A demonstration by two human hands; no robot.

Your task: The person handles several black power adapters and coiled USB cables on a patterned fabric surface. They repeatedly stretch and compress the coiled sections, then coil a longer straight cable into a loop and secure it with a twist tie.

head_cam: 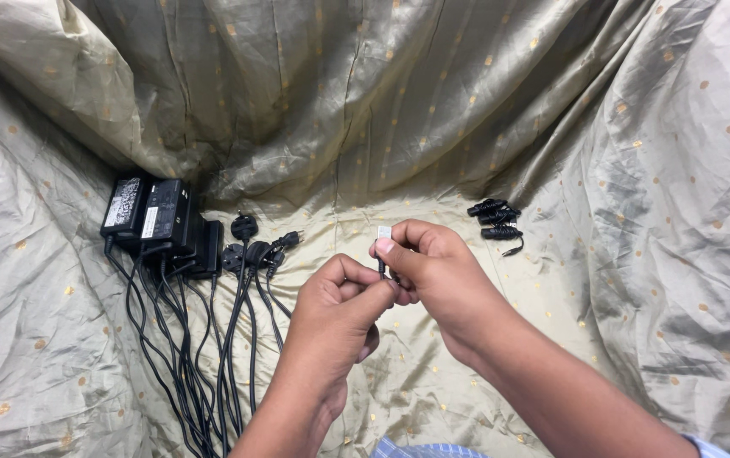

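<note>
We see our right hand (pixel 424 254) pinching a small white plug (pixel 383 231) on a thin black cable (pixel 381 266), while our left hand (pixel 339 305) grips that cable just below. Both meet above the creased gold-spotted silk cloth (pixel 619 170). Black power adapters (pixel 161 216) lie well left, small bundled black cables (pixel 494 219) right.

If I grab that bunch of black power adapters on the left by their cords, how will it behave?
The cords look thin and trail loosely over the cloth, so they would probably hang floppy and tangle. The adapter bricks look blocky and solid, likely heavy for their size, so they may swing and drag. The plugs lie intermingled and could snag.
</note>
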